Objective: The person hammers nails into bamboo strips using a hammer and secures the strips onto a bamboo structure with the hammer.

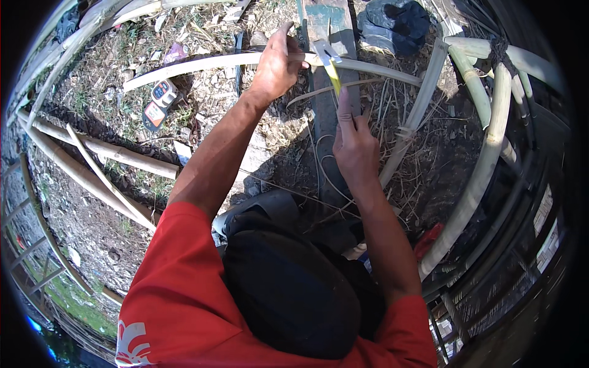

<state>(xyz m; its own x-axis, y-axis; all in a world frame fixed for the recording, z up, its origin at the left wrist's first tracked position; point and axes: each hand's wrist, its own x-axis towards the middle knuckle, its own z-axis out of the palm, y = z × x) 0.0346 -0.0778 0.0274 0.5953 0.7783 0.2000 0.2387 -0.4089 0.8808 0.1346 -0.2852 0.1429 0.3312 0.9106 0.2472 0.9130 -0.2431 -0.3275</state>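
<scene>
A long pale bamboo strip (215,62) runs crosswise in front of me over a worn wooden board (331,126). My left hand (277,66) grips it just left of the board, index finger stretched away from me. My right hand (356,144) is closed round the yellow handle of a tool (334,78), thumb lying along the handle. The tool's silvery metal head is over the strip, above the board; whether it is a hammer or a small hatchet is unclear. Whether the head touches the strip I cannot tell.
An orange-and-black tape measure (161,101) lies on the littered ground at left, near bamboo poles (104,147). A dark plastic bag (394,27) is beyond the board. Thick bamboo poles (485,172) stand at right, beside a split length (423,98). Shavings lie around.
</scene>
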